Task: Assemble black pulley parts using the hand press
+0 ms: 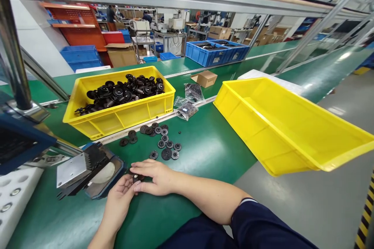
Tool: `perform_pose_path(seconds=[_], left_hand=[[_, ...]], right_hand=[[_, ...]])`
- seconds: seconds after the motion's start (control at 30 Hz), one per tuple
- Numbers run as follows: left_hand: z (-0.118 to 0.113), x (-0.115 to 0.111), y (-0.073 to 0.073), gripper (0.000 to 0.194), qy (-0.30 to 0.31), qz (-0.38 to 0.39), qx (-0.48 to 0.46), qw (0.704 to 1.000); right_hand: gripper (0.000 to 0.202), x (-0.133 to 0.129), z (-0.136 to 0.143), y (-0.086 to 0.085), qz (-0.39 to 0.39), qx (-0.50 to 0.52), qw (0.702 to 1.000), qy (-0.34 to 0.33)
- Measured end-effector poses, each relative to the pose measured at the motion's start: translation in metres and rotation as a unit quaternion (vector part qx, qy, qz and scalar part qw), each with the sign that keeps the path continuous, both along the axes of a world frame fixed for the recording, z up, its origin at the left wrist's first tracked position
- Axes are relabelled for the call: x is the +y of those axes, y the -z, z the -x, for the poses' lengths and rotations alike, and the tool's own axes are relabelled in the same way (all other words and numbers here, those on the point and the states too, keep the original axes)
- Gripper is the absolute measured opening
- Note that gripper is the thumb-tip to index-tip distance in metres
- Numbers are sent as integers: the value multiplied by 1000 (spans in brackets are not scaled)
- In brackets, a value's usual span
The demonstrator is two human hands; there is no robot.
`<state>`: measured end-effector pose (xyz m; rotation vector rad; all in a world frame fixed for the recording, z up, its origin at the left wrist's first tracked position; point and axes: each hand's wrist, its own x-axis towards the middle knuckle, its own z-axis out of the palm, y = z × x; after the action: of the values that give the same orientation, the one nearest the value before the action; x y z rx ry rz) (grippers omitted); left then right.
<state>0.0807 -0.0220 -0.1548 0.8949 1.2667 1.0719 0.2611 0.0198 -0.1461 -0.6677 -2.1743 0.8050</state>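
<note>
My left hand (pixel 119 196) and my right hand (pixel 156 177) meet low over the green table, both closed around a small black round part (pixel 137 177). Most of that part is covered by my fingers, so its full shape does not show. Just beyond my hands lie several loose black discs (pixel 166 153) with ringed centres, spread on the tabletop. Left of my hands stands a press-like fixture (pixel 102 175) with a metal block and a pale round pad. Farther back, a yellow bin (pixel 125 121) holds a heap of black wheel-like parts (pixel 118 92).
At right a second yellow bin (pixel 248 124) juts past the table's edge. Plastic bags (pixel 186 109) of small parts and an open cardboard box (pixel 206 78) lie between the bins. Blue crates (pixel 207 56) stand behind. A white tray with holes (pixel 22 198) sits at left.
</note>
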Motion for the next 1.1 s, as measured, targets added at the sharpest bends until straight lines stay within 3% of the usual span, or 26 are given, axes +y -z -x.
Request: perform_pose_path(seconds=[0.3, 0.5, 0.57, 0.63, 0.77, 0.83, 0.93, 1.1], left_hand=[[-7, 2, 5, 51, -24, 8, 9, 1000], [-7, 3, 9, 50, -35, -19, 6, 999], [-6, 3, 8, 48, -26, -26, 6, 999], [-6, 4, 5, 46, -10, -30, 12, 999], [-6, 2, -1, 49, -6, -31, 13, 999], [-7, 0, -1, 50, -18, -35, 10, 999], [-7, -2, 1, 49, -28, -43, 8, 999], [-4, -1, 3, 47, 9, -35, 19, 999]], right_hand=[[67, -6, -10, -17, 24, -95, 995, -7], [69, -11, -10, -14, 12, -116, 993, -10], [63, -5, -13, -13, 4, -114, 993, 23], [57, 8, -20, -14, -5, -128, 986, 106], [55, 42, -40, -12, 13, -222, 927, 302], [54, 54, -46, -8, 26, -260, 909, 325], [48, 60, -48, -2, 18, -267, 908, 322], [38, 64, -47, 2, 4, -241, 904, 352]])
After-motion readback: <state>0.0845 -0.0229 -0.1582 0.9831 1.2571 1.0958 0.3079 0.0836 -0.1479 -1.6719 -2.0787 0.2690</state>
